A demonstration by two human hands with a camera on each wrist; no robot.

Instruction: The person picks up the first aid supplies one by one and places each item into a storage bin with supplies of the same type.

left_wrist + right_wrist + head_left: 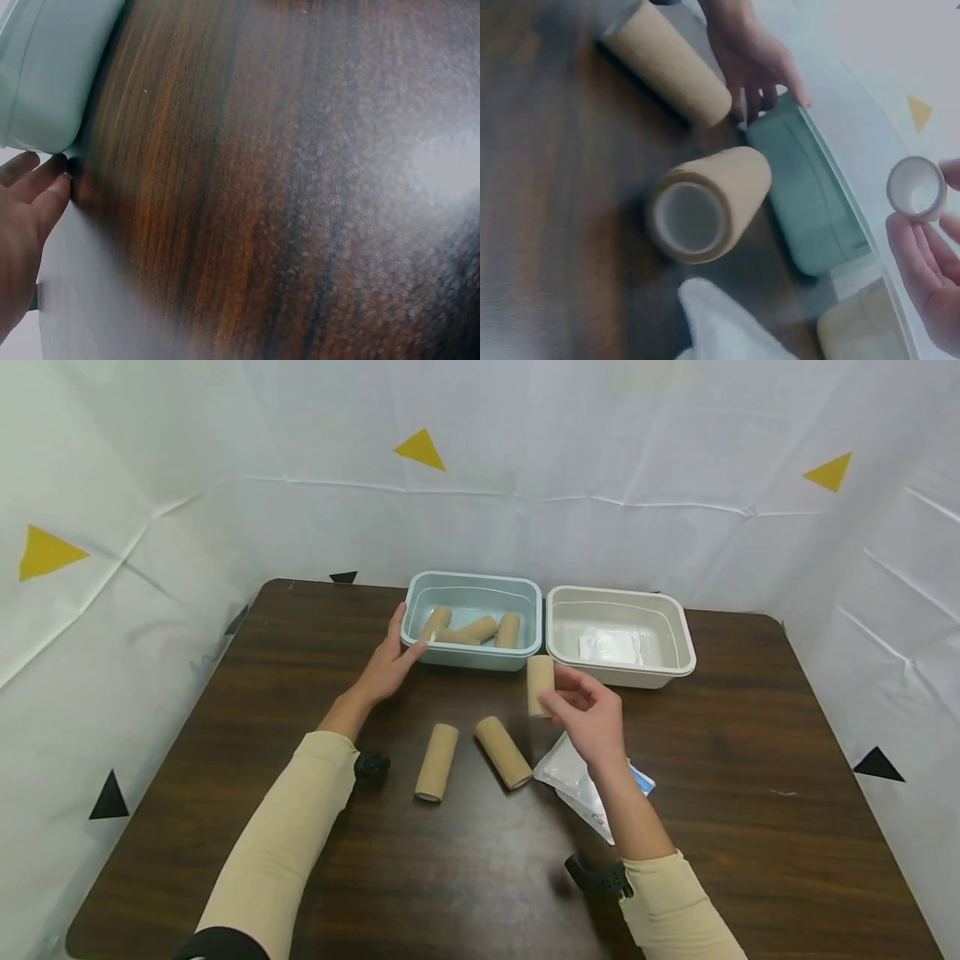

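Note:
My right hand [596, 718] pinches a brown cardboard tube [539, 687] upright between thumb and fingers, just in front of the two bins. In the right wrist view, the open end of this held tube [916, 189] shows. My left hand [386, 664] holds the left front corner of the light blue plastic bin [480, 657], thumb over its rim. Inside that bin lie several cardboard tubes [507, 631]. On the table before me rest two more, one tube [437, 762] at left and another tube [503, 752] nearer the right hand.
A cream bin [622, 675] stands beside the blue one, with a clear plastic packet [610, 646] in it. Plastic packets [564, 768] lie under my right wrist on the brown table [750, 793]. White sheeting [525, 443] hangs behind the table and at both sides.

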